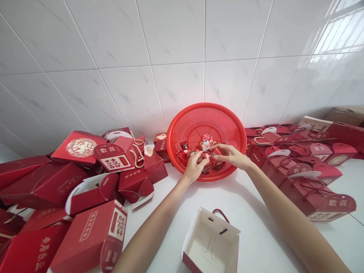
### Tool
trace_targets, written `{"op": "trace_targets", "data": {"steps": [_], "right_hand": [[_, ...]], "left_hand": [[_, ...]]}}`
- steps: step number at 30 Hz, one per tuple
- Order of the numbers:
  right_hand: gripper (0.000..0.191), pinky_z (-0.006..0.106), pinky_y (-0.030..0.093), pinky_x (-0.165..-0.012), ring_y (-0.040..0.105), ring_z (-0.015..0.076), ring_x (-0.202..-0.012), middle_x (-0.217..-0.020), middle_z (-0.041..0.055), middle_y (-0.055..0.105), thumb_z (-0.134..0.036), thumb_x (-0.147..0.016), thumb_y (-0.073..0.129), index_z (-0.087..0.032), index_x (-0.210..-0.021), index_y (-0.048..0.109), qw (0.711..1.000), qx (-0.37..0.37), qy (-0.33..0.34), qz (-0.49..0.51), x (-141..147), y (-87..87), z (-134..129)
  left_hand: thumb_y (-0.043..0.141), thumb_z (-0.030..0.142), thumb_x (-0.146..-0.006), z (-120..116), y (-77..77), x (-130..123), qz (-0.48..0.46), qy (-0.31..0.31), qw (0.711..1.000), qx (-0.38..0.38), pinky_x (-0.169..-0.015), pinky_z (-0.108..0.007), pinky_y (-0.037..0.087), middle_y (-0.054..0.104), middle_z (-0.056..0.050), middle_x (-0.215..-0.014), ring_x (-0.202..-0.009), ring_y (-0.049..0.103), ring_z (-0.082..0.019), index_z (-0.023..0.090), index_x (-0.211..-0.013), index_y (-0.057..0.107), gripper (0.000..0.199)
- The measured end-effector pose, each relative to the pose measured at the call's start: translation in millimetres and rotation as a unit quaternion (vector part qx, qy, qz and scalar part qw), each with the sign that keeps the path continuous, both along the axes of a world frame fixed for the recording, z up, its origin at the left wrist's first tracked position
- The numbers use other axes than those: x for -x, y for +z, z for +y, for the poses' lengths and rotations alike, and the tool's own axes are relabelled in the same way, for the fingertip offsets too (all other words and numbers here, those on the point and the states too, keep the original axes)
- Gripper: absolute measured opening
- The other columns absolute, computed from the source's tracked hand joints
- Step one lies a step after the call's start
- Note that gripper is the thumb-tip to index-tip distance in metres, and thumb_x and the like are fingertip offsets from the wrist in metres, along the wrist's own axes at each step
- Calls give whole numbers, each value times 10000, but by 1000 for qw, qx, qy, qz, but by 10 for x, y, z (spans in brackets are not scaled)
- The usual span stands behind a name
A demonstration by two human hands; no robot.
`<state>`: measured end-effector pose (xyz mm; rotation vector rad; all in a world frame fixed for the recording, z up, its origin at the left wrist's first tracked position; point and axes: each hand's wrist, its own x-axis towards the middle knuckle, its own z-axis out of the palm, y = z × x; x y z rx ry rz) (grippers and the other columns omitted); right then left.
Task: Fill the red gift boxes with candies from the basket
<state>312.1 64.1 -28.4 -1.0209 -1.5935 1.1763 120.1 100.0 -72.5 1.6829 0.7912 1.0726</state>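
Observation:
Both hands are inside a round red mesh basket [204,108] that holds several wrapped sweets. My left hand [195,166] has its fingers bent together on a small red packet. Beside it, my right hand [229,156] has its thumb and fingers closed around another red packet [214,157]. A white and red wrapped sweet [207,143] lies just behind the fingers. Nearer the camera, an open box [212,242] with a white inside and a dark red cord stands with nothing visible in it.
Many red gift boxes [82,227] are piled on the left, some with rope handles. More red boxes [307,189] stand in rows on the right, with a brown carton [347,113] behind them. A white tiled wall [179,41] rises behind the basket.

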Motion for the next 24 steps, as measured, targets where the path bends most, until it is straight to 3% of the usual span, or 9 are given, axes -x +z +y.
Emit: {"op": "trace_targets", "data": {"steps": [4,9,12,17,21,24], "right_hand": [[425,355,576,-749,663,187,-848,-1060,46,677,-397,-713,807,-207,-1053,639,999,-1,-14,36,13,-47,24],[443,322,550,-777,647,197,-929,-1064,55,664,-445,-723,807,-203,-1048,627,997,-37,-56,27,39,-118,67],[464,327,545,-761,647,193,-877,-1002,58,673,-512,-763,757,-200,-1078,624,997,-41,-59,9,50,-93,46],[436,335,540,-729,617,158,-729,-908,46,672,-607,-847,610,-189,-967,642,995,-66,-61,-38,48,-62,40],[385,341,538,-737,639,181,-771,-902,54,686,-551,-843,613,-185,-959,643,991,-82,-87,-62,21,-120,97],[304,345,527,-764,649,206,-827,-901,51,701,-444,-769,707,-180,-913,666,984,-81,-43,-155,-5,-141,99]], "left_hand": [[635,350,-807,25,1,12,28,14,998,-50,-750,-310,500,700,-20,-848,-792,645,-203,216,-1025,678,260],[609,381,-845,72,-18,15,16,23,995,-97,-805,-310,501,725,-34,-911,-839,657,-204,205,-978,681,232],[627,386,-830,84,22,18,-19,48,995,-84,-840,-298,494,724,-33,-942,-895,652,-201,202,-950,679,225],[634,398,-815,77,143,40,-67,52,995,-54,-848,-285,488,715,-26,-926,-896,642,-188,199,-921,669,228],[654,390,-795,52,189,35,-83,52,995,-26,-857,-286,479,709,-21,-912,-896,636,-183,197,-905,668,223],[671,402,-773,24,195,17,-100,45,994,3,-837,-282,481,707,-15,-891,-877,638,-180,196,-891,663,238]]}}
